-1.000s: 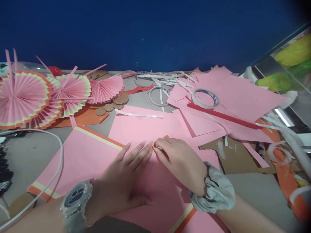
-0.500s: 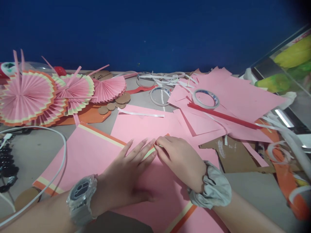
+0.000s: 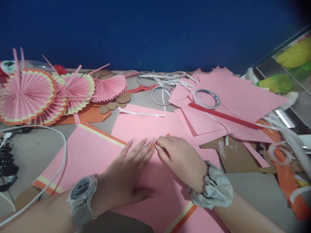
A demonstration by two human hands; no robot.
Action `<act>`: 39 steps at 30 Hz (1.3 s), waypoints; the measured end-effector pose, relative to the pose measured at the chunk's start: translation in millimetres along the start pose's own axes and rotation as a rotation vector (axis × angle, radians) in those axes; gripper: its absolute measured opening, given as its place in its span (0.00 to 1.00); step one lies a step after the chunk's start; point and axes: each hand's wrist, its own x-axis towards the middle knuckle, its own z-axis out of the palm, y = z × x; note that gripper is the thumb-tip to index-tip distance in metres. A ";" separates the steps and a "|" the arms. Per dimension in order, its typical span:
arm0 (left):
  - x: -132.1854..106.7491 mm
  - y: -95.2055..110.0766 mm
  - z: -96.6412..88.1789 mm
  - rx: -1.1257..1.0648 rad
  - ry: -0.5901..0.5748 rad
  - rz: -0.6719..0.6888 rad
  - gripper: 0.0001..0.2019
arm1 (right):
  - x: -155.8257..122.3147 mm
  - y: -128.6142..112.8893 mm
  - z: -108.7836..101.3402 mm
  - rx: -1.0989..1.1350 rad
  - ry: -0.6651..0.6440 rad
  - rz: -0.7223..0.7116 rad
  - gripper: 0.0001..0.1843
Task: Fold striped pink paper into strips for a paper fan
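A pink paper sheet [image 3: 167, 191] with an orange and cream band along its edges lies in front of me. My left hand [image 3: 130, 174] rests flat on it, fingers stretched out, with a clear watch on the wrist. At the sheet's far striped edge, my right hand [image 3: 178, 158] has thumb and forefinger pinched together, right beside the left fingertips. The pinched spot is mostly hidden by the fingers. A grey-green scrunchie [image 3: 213, 187] circles the right wrist. Under the left hand's side lies a second banded pink sheet [image 3: 85, 152].
Pleated paper fans [image 3: 24, 97] stand at the left, near a white cable [image 3: 64, 152]. Tape rolls [image 3: 206, 98], a red strip [image 3: 223, 116] and plain pink sheets [image 3: 238, 90] lie at the back right. Cardboard [image 3: 233, 158] is right of my hands. A blue wall [image 3: 155, 32] rises behind.
The left hand's outstretched fingers have drawn closer together, the forefinger shifting up beside the others and covering more of the striped edge. The right hand stays in its pinch.
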 end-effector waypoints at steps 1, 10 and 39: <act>0.2 0.1 0.3 0.004 0.007 0.000 0.43 | 0.0 -0.1 0.0 0.001 0.002 0.000 0.10; 1.4 0.8 0.0 0.034 -0.002 -0.010 0.37 | 0.1 -0.4 -2.2 0.002 0.006 0.013 0.10; -1.3 1.9 -0.4 0.051 0.052 -0.015 0.36 | 9.0 -3.7 -21.5 -0.334 0.011 -0.080 0.11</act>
